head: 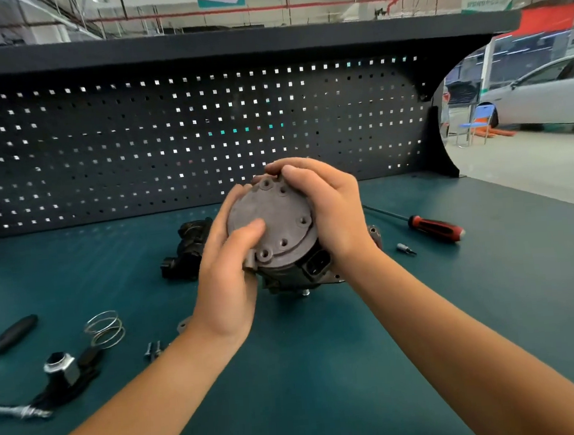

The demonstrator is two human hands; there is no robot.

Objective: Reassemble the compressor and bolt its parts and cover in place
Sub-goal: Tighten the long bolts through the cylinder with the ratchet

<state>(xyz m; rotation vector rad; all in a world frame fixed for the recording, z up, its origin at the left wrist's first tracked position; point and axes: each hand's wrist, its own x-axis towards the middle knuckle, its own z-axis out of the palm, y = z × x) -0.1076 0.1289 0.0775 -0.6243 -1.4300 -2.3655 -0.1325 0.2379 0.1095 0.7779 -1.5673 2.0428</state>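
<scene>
A grey round compressor (282, 265) stands upright on the green bench top. Its flat circular cover (272, 218), with several bolt holes round the rim, sits on top. My left hand (228, 277) grips the cover's left side, thumb lying across its face. My right hand (326, 207) curls over the cover's far right edge, fingers wrapped round the rim. A black plug socket (318, 261) faces me on the compressor's front right. Two loose bolts (153, 350) lie on the bench to the left.
A black housing part (188, 249) lies behind my left hand. A red-handled screwdriver (434, 228) and a small bit (405, 248) lie to the right. A wire spring (105, 329), a ratchet with socket (62, 369) and a black-handled tool (11, 335) lie at left. A pegboard (186, 139) backs the bench.
</scene>
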